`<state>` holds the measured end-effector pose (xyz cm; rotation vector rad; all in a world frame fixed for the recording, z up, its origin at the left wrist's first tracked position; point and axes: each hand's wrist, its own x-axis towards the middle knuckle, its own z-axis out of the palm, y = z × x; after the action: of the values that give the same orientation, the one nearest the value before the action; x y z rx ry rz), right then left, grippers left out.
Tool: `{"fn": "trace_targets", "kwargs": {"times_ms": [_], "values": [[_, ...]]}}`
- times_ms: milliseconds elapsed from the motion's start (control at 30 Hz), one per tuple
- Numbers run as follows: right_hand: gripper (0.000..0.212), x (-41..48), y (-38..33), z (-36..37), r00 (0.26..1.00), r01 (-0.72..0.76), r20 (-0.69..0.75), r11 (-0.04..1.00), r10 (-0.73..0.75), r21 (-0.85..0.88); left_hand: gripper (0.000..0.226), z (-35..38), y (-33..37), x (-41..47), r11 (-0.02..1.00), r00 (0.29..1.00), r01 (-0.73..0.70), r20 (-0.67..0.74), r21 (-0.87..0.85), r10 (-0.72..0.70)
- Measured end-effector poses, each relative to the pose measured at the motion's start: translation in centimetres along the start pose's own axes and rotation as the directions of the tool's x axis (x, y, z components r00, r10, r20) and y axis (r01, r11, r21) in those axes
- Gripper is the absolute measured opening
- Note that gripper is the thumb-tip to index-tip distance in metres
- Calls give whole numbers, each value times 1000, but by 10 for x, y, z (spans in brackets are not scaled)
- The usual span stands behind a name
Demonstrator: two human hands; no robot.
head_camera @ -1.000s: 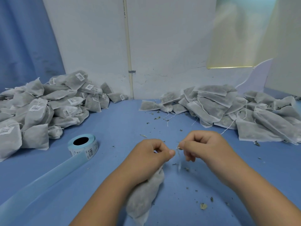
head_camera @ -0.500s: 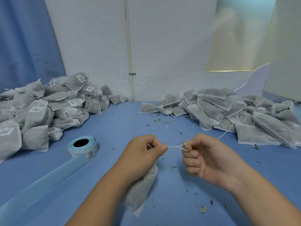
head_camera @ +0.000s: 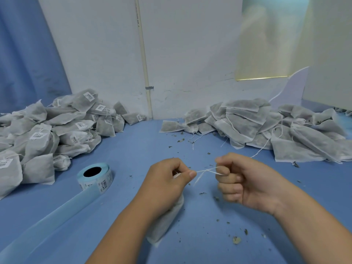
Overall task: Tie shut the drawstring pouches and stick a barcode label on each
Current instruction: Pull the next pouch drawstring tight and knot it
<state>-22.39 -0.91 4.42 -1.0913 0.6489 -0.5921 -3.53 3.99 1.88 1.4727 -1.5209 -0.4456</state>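
My left hand (head_camera: 167, 180) grips the neck of a grey fabric pouch (head_camera: 165, 223), which hangs below the wrist over the blue table. My right hand (head_camera: 245, 180) is fisted on the pouch's white drawstring (head_camera: 206, 170), stretched taut between the two hands with a loose end dangling. A roll of barcode labels (head_camera: 95, 177) stands left of my left hand, its blue backing strip (head_camera: 47, 223) trailing toward the front left.
A heap of labelled pouches (head_camera: 49, 134) fills the left side. A heap of unlabelled pouches (head_camera: 270, 128) lies at the back right. Dry herb crumbs (head_camera: 236, 240) dot the blue table (head_camera: 133, 149). White walls stand behind.
My hands have drawn apart, from almost touching to a short gap. The drawstring now runs taut between them, and my right hand has closed into a fist.
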Motion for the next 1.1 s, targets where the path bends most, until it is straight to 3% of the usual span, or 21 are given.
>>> {"fn": "trace_targets", "kwargs": {"times_ms": [100, 167, 333, 467, 567, 667, 767, 867, 933, 1000, 1033, 1100], "values": [[25, 0, 2, 0, 989, 98, 104, 990, -108, 98, 23, 0, -1, 0, 1000, 1000, 6, -4, -21, -6], [29, -1, 2, 2, 991, 86, 102, 995, -91, 48, 24, -2, -2, 1, 1000, 1000, 5, -8, -17, -5], [36, 3, 5, 1, 974, 19, -220, 990, -49, -139, 19, -7, -4, 3, 991, 998, -49, -19, 122, 52], [29, 4, 3, 0, 959, 132, -255, 991, -122, 25, 7, -8, -4, -1, 998, 996, 34, 85, 44, -38], [21, 5, -1, -5, 941, 193, -303, 974, -149, 122, 30, -9, -4, -3, 995, 970, 97, 224, 8, -96], [18, 7, -1, -10, 905, 237, -393, 960, -162, 151, 43, -13, -2, -2, 994, 950, 95, 295, 52, -106], [18, 7, -2, -14, 863, 302, -469, 937, -190, 177, 32, -17, 2, -2, 986, 928, 61, 355, 157, -114], [16, 4, -2, -14, 821, 383, -497, 916, -280, 117, 22, -13, 0, -3, 980, 941, 57, 319, 189, -116], [15, 4, 0, -11, 775, 438, -473, 896, -420, -79, 12, -7, -3, -2, 978, 966, 106, 214, 182, -145], [14, 4, 5, -2, 695, 463, -377, 783, -612, -416, 8, -2, -3, 0, 981, 982, 138, 114, 139, -154], [12, 4, 9, 3, 635, 475, -290, 657, -716, -585, 14, 0, -2, 0, 984, 986, 147, 69, 100, -154], [12, 8, 19, 11, 491, 436, -53, 297, -870, -849, 23, 3, 2, 1, 985, 985, 170, -2, -17, -170]]}}
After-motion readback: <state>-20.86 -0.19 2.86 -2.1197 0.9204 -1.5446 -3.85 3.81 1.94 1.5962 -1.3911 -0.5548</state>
